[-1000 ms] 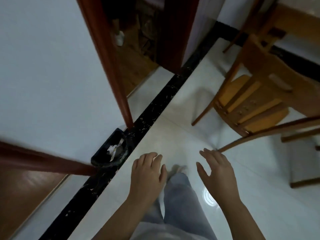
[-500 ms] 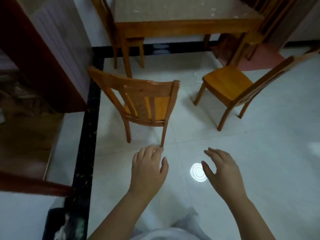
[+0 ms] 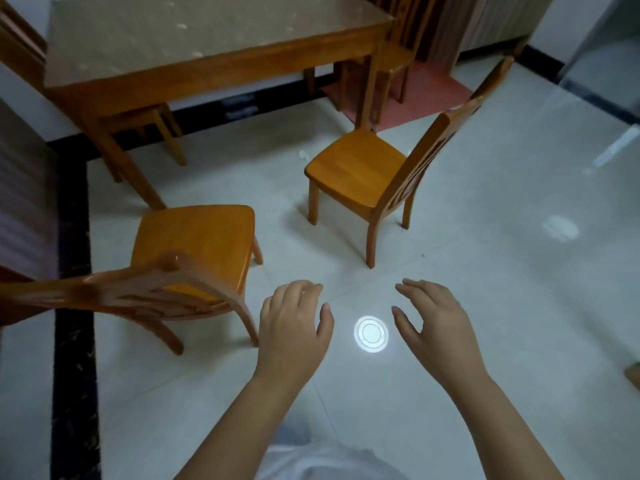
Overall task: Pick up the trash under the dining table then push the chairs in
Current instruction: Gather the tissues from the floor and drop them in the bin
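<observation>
Head view, hands: left hand (image 3: 294,327) and right hand (image 3: 436,327) empty, fingers relaxed.
Chairs: near chair (image 3: 194,244) and far chair (image 3: 356,168) stand pulled out.
Trash: white scrap (image 3: 303,154) on floor just beside far chair, near dining table (image 3: 207,69).
Progress: pickup and pushing-in both judged outstanding.

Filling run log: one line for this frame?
left hand open; right hand open; trash on floor; near chair, far chair pulled out

Dining table (image 3: 214,69) nearer (trash (image 3: 303,155) plainer on floor)
</observation>
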